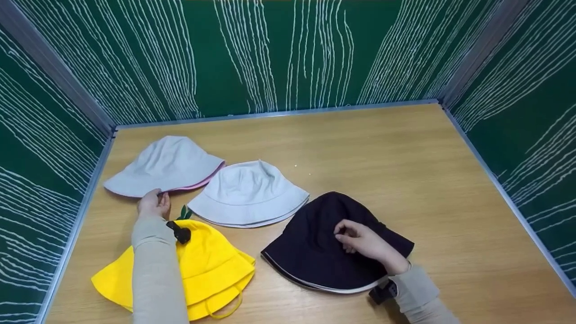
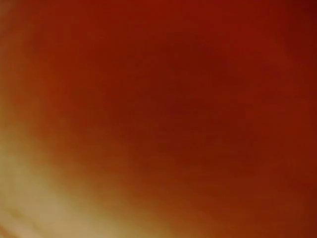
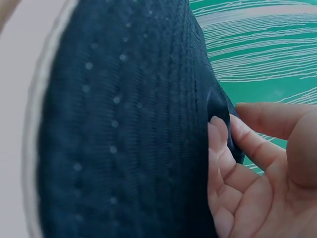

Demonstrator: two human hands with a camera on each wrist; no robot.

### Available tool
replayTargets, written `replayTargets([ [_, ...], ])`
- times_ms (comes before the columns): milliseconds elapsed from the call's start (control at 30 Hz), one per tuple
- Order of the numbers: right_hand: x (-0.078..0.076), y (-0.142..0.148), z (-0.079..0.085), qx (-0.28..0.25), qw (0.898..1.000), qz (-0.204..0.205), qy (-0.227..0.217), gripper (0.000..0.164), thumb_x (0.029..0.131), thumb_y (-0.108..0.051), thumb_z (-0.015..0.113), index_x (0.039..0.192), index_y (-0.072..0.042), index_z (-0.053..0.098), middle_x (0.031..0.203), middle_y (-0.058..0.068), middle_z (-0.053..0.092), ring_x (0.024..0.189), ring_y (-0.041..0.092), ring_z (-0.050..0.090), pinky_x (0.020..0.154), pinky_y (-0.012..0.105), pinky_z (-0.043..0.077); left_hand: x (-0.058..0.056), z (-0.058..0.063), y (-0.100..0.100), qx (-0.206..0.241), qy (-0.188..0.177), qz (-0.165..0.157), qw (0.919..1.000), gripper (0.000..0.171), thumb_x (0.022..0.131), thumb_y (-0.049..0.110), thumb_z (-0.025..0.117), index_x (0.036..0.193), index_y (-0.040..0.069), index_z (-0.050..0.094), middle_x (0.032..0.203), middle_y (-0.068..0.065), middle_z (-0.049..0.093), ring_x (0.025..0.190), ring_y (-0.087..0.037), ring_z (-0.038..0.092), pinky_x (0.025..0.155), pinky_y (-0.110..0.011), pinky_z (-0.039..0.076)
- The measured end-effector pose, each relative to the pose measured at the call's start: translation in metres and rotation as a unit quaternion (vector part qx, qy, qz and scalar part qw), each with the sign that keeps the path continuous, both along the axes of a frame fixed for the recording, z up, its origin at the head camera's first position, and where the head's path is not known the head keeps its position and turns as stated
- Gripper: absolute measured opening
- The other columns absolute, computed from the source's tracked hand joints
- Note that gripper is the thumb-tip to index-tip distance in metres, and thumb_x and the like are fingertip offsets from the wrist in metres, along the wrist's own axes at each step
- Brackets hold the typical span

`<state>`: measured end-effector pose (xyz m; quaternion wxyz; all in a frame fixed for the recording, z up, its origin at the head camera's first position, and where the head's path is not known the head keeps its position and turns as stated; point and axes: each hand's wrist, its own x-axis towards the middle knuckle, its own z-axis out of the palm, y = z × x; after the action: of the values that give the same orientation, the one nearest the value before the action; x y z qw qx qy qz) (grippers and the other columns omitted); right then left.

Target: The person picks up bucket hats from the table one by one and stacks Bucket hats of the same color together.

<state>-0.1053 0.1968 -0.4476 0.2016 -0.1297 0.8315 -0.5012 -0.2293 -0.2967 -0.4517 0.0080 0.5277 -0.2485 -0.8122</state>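
Observation:
At the far left in the head view lies a white bucket hat with a pink underside (image 1: 168, 164). My left hand (image 1: 154, 204) pinches its front brim edge. The left wrist view is a reddish blur that shows no object. My right hand (image 1: 362, 240) hovers at the crown of a black bucket hat (image 1: 310, 252) with pale brim trim, its fingers loosely curled. In the right wrist view the black hat (image 3: 124, 119) fills the left side, and the right hand (image 3: 262, 173) is beside it, with thumb and forefinger apart.
A second white hat (image 1: 247, 193) sits between the pink-lined hat and the black one. Below my left sleeve is a yellow hat (image 1: 211, 261) with a green leaf tip and a cord. Green walls (image 1: 279, 54) with white streaks bound the wooden table (image 1: 382, 148).

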Motion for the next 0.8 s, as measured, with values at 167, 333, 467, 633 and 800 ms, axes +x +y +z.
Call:
replayTargets([
  [167, 0.001, 0.001, 0.000, -0.003, 1.000, 0.002, -0.002, 0.012, 0.094, -0.005, 0.055, 0.099, 0.005, 0.055, 0.072, 0.016, 0.060, 0.058, 0.013, 0.054, 0.054, 0.025, 0.047, 0.001, 0.002, 0.003, -0.032, -0.012, -0.024, 0.9991, 0.030, 0.096, 0.009, 0.050, 0.125, 0.016, 0.052, 0.090, -0.001, 0.056, 0.083, -0.008, 0.056, 0.092, -0.020, 0.047],
  [333, 0.000, 0.002, 0.000, -0.004, 1.000, -0.001, 0.003, 0.011, 0.094, -0.005, 0.055, 0.099, 0.005, 0.055, 0.071, 0.016, 0.059, 0.058, 0.013, 0.053, 0.054, 0.024, 0.047, -0.001, 0.005, 0.005, -0.052, 0.002, -0.042, 0.9978, 0.023, 0.096, 0.009, 0.050, 0.119, 0.013, 0.051, 0.088, -0.003, 0.054, 0.080, -0.010, 0.056, 0.094, -0.022, 0.047],
  [467, 0.000, 0.001, 0.000, -0.002, 1.000, -0.004, 0.009, 0.011, 0.094, -0.004, 0.054, 0.099, 0.005, 0.055, 0.069, 0.013, 0.057, 0.059, 0.014, 0.053, 0.054, 0.024, 0.047, -0.002, 0.011, 0.004, -0.045, 0.030, -0.046, 0.9975, 0.019, 0.096, 0.011, 0.049, 0.115, 0.013, 0.049, 0.090, -0.003, 0.053, 0.083, -0.010, 0.055, 0.097, -0.022, 0.044],
  [633, 0.001, 0.001, -0.001, 0.004, 1.000, -0.002, 0.010, 0.011, 0.094, -0.005, 0.055, 0.100, 0.005, 0.055, 0.070, 0.013, 0.058, 0.059, 0.014, 0.054, 0.054, 0.024, 0.047, -0.001, 0.018, 0.003, -0.043, 0.071, -0.041, 0.9957, 0.035, 0.097, 0.013, 0.047, 0.132, 0.018, 0.042, 0.106, 0.001, 0.049, 0.097, -0.009, 0.052, 0.103, -0.021, 0.038],
  [800, 0.002, 0.001, -0.001, 0.008, 1.000, -0.001, 0.017, 0.011, 0.094, -0.005, 0.055, 0.100, 0.004, 0.055, 0.071, 0.014, 0.058, 0.059, 0.014, 0.053, 0.054, 0.024, 0.046, 0.000, 0.031, 0.001, -0.042, 0.121, -0.039, 0.9910, 0.043, 0.099, 0.015, 0.047, 0.140, 0.020, 0.036, 0.120, 0.003, 0.045, 0.113, -0.009, 0.046, 0.106, -0.021, 0.035],
])
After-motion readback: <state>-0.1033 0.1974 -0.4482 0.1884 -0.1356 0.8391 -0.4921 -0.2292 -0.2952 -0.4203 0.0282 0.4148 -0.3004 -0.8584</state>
